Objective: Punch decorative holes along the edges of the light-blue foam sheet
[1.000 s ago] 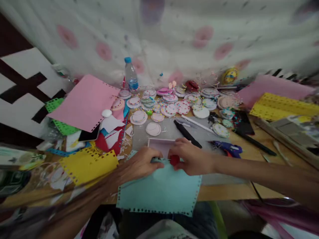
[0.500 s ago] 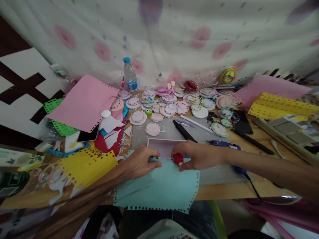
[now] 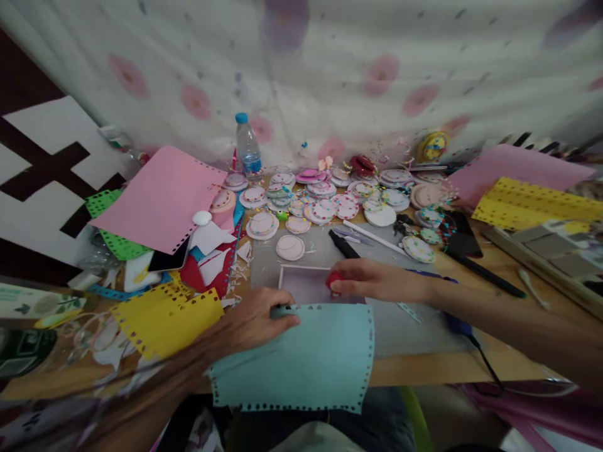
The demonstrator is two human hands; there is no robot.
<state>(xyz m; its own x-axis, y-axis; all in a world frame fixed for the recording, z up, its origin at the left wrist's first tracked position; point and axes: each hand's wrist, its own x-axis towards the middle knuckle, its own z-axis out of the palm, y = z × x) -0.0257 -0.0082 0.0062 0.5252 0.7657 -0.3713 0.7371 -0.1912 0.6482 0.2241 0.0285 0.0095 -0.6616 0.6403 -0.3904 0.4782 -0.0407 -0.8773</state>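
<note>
A light blue sheet (image 3: pixel 301 361) with small holes punched along its edges hangs over the desk's front edge. My left hand (image 3: pixel 254 317) pinches its upper left corner between thumb and fingers. In my right hand (image 3: pixel 362 279) is a small red punch (image 3: pixel 333 282), held above a shallow white tray (image 3: pixel 301 279). The punch is apart from the sheet. Part of the tray is hidden by the sheet and my right hand.
Several decorated paper discs (image 3: pixel 323 210) crowd the back. Beside them stands a water bottle (image 3: pixel 248 147). Pink paper (image 3: pixel 162 194) and yellow paper (image 3: pixel 169 314) lie left. A black pen (image 3: pixel 343 243) and blue tool (image 3: pixel 455 323) rest near my right arm.
My right hand has lifted the red punch off the sheet's upper edge and moved it slightly up over the tray. My left hand still holds the sheet, a little lower and further left.
</note>
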